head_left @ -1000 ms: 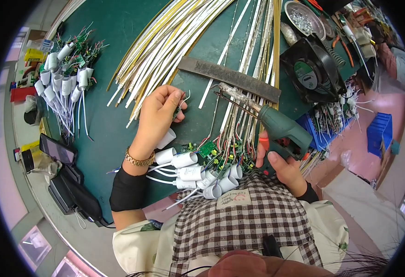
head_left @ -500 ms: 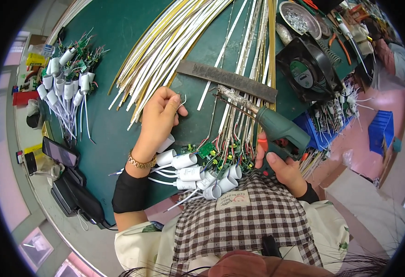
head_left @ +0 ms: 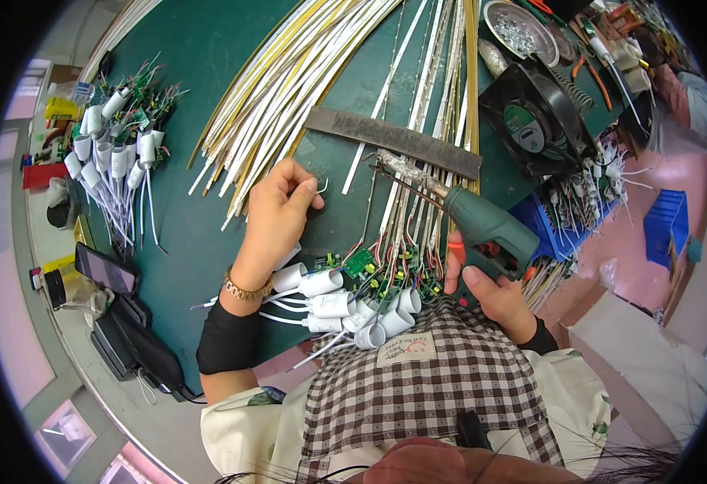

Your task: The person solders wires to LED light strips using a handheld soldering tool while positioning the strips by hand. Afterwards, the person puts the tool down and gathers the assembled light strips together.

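My left hand is raised over the green table with thumb and forefinger pinched together on a short, thin, curved wire. In my right hand is a green soldering gun, its tip pointing left over a dark flat bar. That bar lies across narrow white strips. Toward me the strips meet red and white leads and small green circuit boards. White cylindrical housings with white cables lie in a cluster nearest me, beneath my left wrist.
Loose white and yellow strips fan out at far left. More housings with boards are heaped left, above a phone. At right stand a black fan, a metal dish and a blue bin.
My left hand has shifted slightly toward me, its fingers more curled around the wire. My right hand and the soldering gun stay almost in place.
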{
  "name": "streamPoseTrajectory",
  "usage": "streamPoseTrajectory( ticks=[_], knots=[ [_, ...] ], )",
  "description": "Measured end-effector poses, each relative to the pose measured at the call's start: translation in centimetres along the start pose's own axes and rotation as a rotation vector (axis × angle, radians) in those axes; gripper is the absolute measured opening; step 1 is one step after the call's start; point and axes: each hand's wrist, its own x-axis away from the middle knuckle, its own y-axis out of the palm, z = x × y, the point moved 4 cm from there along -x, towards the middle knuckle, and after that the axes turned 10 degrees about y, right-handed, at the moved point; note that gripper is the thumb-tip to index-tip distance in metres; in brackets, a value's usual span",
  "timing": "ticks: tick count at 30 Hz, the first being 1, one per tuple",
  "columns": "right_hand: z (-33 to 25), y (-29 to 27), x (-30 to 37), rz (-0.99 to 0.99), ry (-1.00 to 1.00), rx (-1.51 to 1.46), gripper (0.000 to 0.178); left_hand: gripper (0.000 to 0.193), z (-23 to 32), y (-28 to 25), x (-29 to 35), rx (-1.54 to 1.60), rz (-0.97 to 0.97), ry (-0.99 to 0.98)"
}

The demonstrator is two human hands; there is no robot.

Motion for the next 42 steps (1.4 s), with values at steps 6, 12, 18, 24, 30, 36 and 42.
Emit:
streamPoseTrajectory(
  ticks=[6,12,18,24,30,36,42],
  knots=[
    [0.0,-0.1,0.1,0.008,0.027,-0.009,0.042,0.011,-0.2,0.0,0.0,-0.182,0.016,0.076],
    [-0.2,-0.2,0.3,0.006,0.049,0.050,0.042,0.014,-0.1,0.7,0.3,-0.086,-0.021,0.017],
    [0.0,-0.4,0.2,-0.042,0.050,-0.022,0.030,0.015,1.0,1.4,0.4,-0.343,-0.071,0.137],
    [0.4,-0.1,0.0,-0.076,0.072,-0.023,0.030,0.014,1.8,1.7,0.4,-0.439,-0.052,0.197],
    [1.4,-0.5,-0.1,-0.148,-0.139,0.351,0.038,0.013,1.5,1.5,0.3,-0.391,-0.040,0.176],
    [1.3,0.1,-0.1,-0.056,-0.026,0.419,0.019,0.013,1.5,1.5,0.3,-0.425,-0.022,0.196],
    [-2.0,1.7,-0.8,-0.113,-0.507,0.750,0.023,0.012,1.7,1.5,0.4,-0.465,-0.012,0.197]
  ],
)
